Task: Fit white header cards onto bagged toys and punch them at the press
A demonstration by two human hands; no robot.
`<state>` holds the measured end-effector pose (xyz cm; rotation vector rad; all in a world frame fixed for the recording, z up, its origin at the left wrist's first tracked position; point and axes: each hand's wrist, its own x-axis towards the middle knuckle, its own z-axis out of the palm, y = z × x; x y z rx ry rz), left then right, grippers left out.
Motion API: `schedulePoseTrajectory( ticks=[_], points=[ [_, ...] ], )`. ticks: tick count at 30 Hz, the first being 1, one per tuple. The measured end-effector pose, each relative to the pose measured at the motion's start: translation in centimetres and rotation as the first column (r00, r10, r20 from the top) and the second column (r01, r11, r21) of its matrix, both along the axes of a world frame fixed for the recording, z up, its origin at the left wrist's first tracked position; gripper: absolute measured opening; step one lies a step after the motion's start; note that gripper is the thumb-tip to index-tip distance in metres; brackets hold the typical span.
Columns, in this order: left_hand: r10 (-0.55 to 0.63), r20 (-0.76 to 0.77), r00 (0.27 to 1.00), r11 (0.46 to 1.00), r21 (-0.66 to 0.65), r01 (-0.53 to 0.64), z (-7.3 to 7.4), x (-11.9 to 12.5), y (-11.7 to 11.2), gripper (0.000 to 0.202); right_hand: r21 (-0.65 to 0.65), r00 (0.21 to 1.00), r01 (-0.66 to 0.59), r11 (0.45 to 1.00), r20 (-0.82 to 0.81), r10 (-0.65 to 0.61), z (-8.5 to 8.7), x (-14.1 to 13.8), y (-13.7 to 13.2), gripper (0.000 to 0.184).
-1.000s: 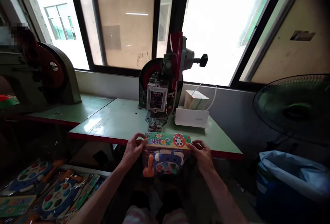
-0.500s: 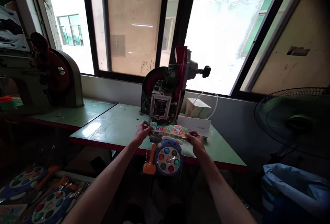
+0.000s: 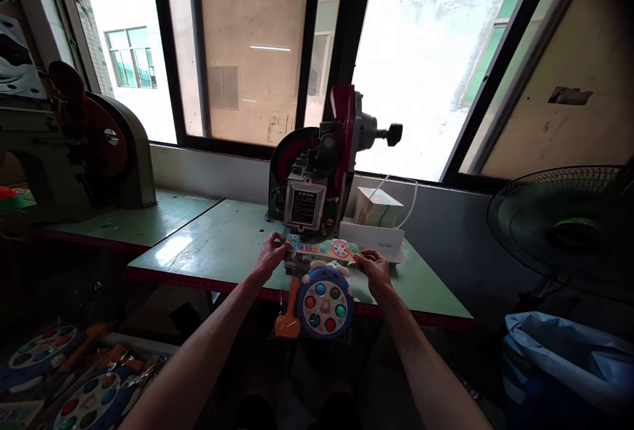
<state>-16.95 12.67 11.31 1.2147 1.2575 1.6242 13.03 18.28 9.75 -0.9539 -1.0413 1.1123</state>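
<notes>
A printed header card [image 3: 317, 248] is stretched between my two hands at the front of the stapling machine [image 3: 312, 179]. My left hand [image 3: 271, 253] pinches its left end, and my right hand [image 3: 372, 266] pinches the right end. Below the card hangs a clear bag holding a round blue toy [image 3: 325, 301] with coloured buttons and an orange toy hammer [image 3: 288, 314]. The card's upper edge is close under the machine's head; I cannot tell whether they touch.
The green table [image 3: 208, 238] has a red edge. Bagged toys [image 3: 89, 390] lie at lower left. A paper stack [image 3: 379, 205] and white card tray [image 3: 374, 237] stand right of the machine. Further right are a fan [image 3: 569, 232] and a lined bin [image 3: 569, 357]. Another machine [image 3: 113, 146] stands left.
The view has shifted slightly. Both hands keep their hold on the card, and the bagged toy hangs in nearly the same place beneath it.
</notes>
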Motion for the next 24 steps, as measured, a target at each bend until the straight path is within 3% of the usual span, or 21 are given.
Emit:
schedulePoseTrajectory(
  ticks=[4,12,24],
  points=[
    [0.000,0.013,1.000,1.000,0.013,0.000,-0.1,-1.4,-0.5,0.037,0.009,1.000,-0.024,1.000,-0.002,0.024,0.4,-1.4,0.3,0.049],
    [0.058,0.031,0.998,0.998,0.002,-0.058,-0.1,-6.1,-2.5,0.045,0.006,0.995,-0.098,0.995,-0.034,0.098,0.2,-6.7,1.2,0.044],
    [0.111,0.096,0.989,0.993,-0.051,-0.106,-0.2,-6.6,-3.0,0.048,-0.034,0.993,-0.115,0.993,-0.034,0.114,0.1,-7.4,1.7,0.041]
  ],
)
